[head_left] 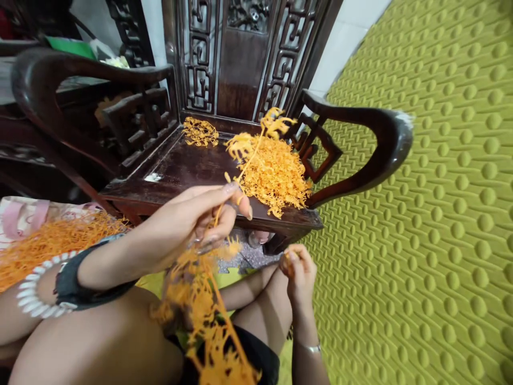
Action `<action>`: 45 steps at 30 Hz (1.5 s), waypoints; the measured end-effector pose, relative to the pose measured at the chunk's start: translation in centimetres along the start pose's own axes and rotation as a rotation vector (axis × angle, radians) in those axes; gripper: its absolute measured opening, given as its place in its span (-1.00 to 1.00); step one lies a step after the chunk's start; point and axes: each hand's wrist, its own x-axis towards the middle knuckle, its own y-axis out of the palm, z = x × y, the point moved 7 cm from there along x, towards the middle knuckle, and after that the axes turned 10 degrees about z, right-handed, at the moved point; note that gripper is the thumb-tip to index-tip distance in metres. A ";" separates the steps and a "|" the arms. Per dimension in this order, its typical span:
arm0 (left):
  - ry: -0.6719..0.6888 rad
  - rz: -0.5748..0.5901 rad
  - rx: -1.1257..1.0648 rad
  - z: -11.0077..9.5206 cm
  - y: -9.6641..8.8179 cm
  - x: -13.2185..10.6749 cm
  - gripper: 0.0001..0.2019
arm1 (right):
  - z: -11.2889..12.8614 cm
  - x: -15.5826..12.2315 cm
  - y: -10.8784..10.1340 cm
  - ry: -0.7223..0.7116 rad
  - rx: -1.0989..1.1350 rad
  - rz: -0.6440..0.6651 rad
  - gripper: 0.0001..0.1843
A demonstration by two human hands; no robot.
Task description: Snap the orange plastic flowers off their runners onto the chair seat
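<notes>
Left hand (192,219), fingers (228,195) clamped on a thin orange branching sprig (274,122), tip up past the fingertips; right hand (298,275), fingers (292,262) pinched together on a small orange bit (289,255) (too small to tell more). Orange frond heap (268,176) just beyond left fingers, on dark carved wooden chair seat (188,166).

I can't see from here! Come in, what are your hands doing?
Left hand: pinching long orange sprig. Right hand: pinching small orange bit. Big orange pile on dark wooden chair seat. Orange tangle dangling over lap.
</notes>
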 end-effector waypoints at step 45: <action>0.044 0.173 0.429 3.6 0.2 1.1 -0.64 | 13.4 6.5 8.7 -0.363 0.104 0.604 -0.08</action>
